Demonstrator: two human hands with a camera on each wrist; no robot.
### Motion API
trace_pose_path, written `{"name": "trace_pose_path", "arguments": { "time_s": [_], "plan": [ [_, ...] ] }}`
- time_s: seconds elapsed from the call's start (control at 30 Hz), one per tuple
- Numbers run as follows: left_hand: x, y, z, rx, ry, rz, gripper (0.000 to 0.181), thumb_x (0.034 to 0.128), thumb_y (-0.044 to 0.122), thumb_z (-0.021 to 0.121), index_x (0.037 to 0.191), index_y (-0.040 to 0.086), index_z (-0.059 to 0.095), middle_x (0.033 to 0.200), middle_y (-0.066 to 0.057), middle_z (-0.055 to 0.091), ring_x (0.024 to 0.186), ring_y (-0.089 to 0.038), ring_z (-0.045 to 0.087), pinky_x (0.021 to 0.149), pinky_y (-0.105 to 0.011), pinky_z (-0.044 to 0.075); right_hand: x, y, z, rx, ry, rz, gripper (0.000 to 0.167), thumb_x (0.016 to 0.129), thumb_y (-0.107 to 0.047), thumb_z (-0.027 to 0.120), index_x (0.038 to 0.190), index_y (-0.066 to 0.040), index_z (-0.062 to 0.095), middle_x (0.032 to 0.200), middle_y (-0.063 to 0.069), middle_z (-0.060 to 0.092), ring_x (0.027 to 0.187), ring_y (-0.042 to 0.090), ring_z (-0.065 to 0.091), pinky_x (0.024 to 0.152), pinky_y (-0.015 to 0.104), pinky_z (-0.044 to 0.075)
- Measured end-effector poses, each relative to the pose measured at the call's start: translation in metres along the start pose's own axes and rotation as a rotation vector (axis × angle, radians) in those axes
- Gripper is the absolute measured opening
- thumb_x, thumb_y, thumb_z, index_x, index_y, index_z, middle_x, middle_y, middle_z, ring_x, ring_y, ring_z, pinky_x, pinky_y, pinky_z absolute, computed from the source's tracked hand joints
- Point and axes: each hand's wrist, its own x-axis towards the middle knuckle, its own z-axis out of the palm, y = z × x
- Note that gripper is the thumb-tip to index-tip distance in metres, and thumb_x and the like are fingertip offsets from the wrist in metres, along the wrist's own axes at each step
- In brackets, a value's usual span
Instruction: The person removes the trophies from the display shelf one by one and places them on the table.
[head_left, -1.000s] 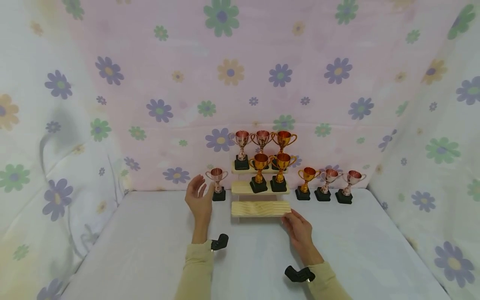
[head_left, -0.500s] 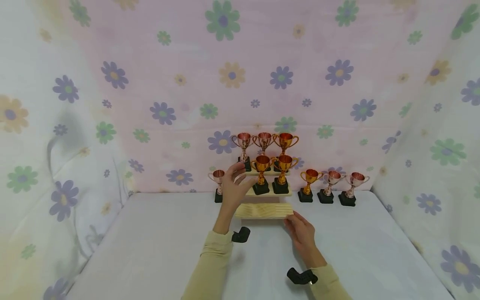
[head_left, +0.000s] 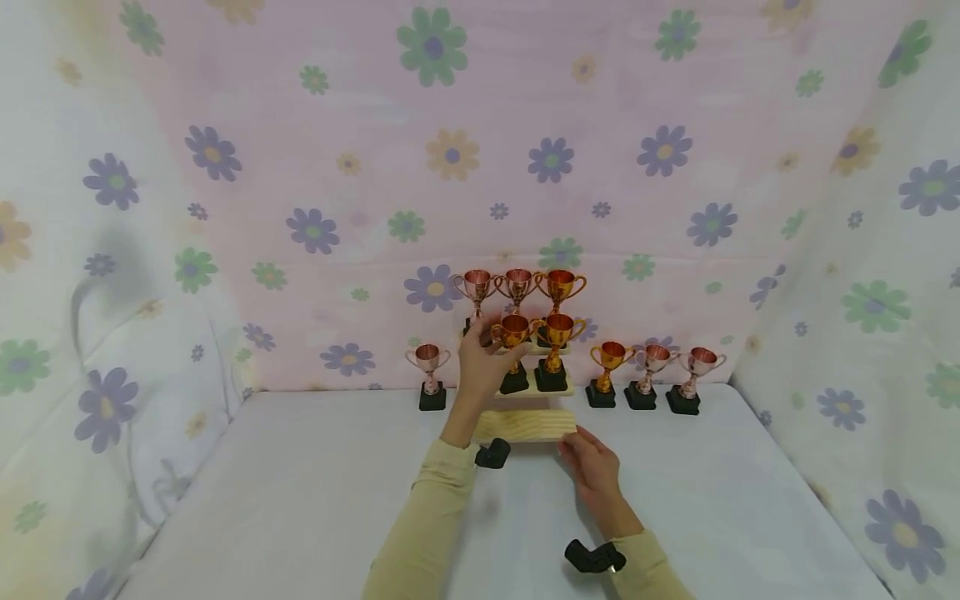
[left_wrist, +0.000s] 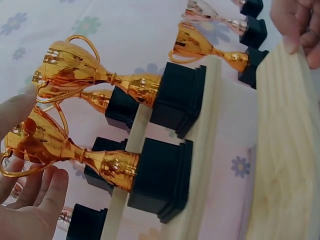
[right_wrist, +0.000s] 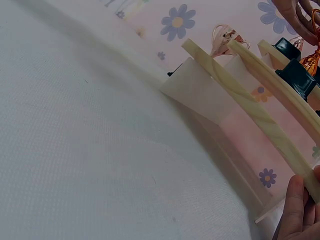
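In the head view my left hand (head_left: 482,367) has thumb and fingers around the cup of the left gold trophy (head_left: 514,332), which stands upright on the middle step. The left wrist view has this cup (left_wrist: 37,137) between thumb and fingers; how firmly they press cannot be told. A second gold trophy (left_wrist: 75,70) stands close beside it. My right hand (head_left: 595,471) pinches the right end of the lowest wooden step (head_left: 525,425) of the display stand. In the right wrist view its fingers (right_wrist: 293,205) lie against that board (right_wrist: 250,107).
On the top step stand two rose-coloured trophies (head_left: 517,285) and a gold one (head_left: 560,285). One rose trophy (head_left: 429,375) is on the white table (head_left: 315,500) left of the stand. Right of it, a gold trophy (head_left: 609,358) and two rose ones (head_left: 697,367) form a row.
My left hand has moved right, from beside the rose trophy at the left to the left gold trophy on the middle step. My right hand has stayed on the lowest step.
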Motion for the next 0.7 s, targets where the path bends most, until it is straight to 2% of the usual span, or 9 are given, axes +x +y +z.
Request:
{"name": "trace_pose_path", "arguments": {
  "time_s": [0.2,0.37,0.47,0.7],
  "plan": [
    [0.008,0.002,0.001,0.036,0.004,0.009,0.06,0.0823,0.009,0.085,0.135,-0.001,0.059,0.13,-0.015,0.062,0.106,-0.03,0.06,0.094,-0.043,0.057,0.0,0.001,0.001,-0.006,0.009,-0.013,0.055,0.097,-0.006,0.061,0.148,0.007,0.044,0.146,0.024,0.049,0.096,0.009,0.067,0.087,0.02,0.059],
    [0.01,0.0,0.001,0.04,-0.019,0.014,0.054,0.0819,0.008,0.086,0.13,0.0,0.064,0.125,-0.014,0.065,0.1,-0.025,0.061,0.076,-0.025,0.053,-0.001,0.002,0.001,-0.017,0.01,-0.014,0.054,0.098,-0.007,0.06,0.148,0.006,0.044,0.145,0.023,0.05,0.097,0.01,0.066,0.086,0.02,0.059],
    [0.011,-0.001,0.0,0.053,-0.016,0.049,0.05,0.0809,0.008,0.087,0.125,-0.003,0.067,0.118,-0.016,0.068,0.094,-0.025,0.063,0.071,-0.019,0.051,-0.001,0.003,0.0,-0.021,0.009,-0.022,0.053,0.098,-0.006,0.06,0.147,0.006,0.045,0.145,0.024,0.05,0.096,0.009,0.066,0.085,0.02,0.059],
    [0.012,-0.006,-0.001,0.076,0.017,0.136,0.048,0.0797,0.009,0.088,0.122,-0.005,0.069,0.108,-0.02,0.072,0.09,-0.034,0.069,0.07,-0.027,0.059,0.0,0.004,0.0,-0.016,0.004,-0.031,0.055,0.096,-0.005,0.062,0.147,0.007,0.046,0.144,0.025,0.051,0.095,0.008,0.067,0.086,0.02,0.059]
  ]
}}
